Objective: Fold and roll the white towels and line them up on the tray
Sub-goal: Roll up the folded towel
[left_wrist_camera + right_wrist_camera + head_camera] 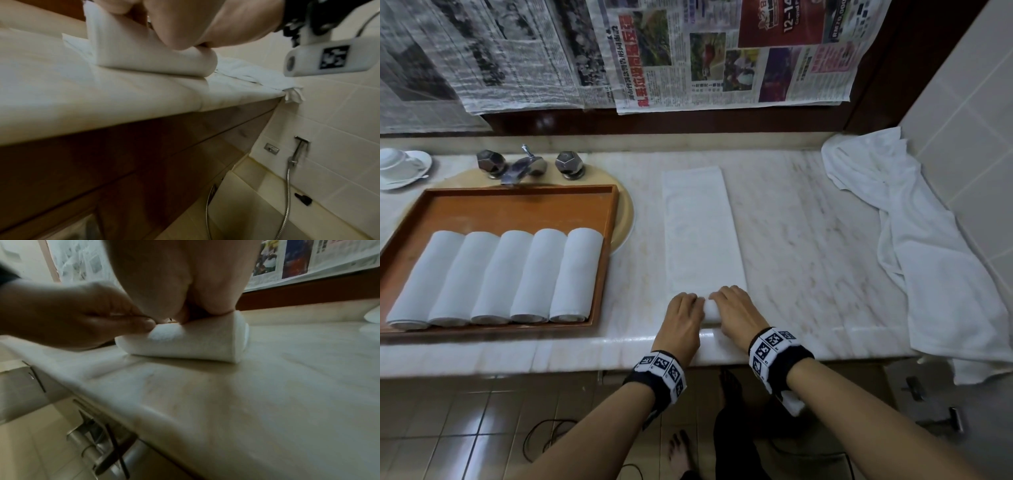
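1. A folded white towel (702, 233) lies as a long strip on the marble tabletop (808, 240), just right of the tray (606, 260). Its near end is wound into a short roll (195, 344) close to the front edge.
2. The left hand (685, 318) sits on the left part of the roll, its fingers (131, 324) curled down over it and gripping the cloth.
3. The right hand (736, 311) sits on the right part of the roll, touching the left hand, with its fingers curled over the top and gripping the same towel.
4. The tray is wooden and rests partly over the sink. Five rolled towels (496, 277) lie in it side by side, touching, with their ends toward the near rim.
5. A loose white towel (928, 260) is heaped along the right wall, with one corner hanging off the front edge.
6. A tap (524, 168) stands behind the tray, a cup and saucer (400, 168) at the far left, and sheets of newspaper (688, 51) hang above.
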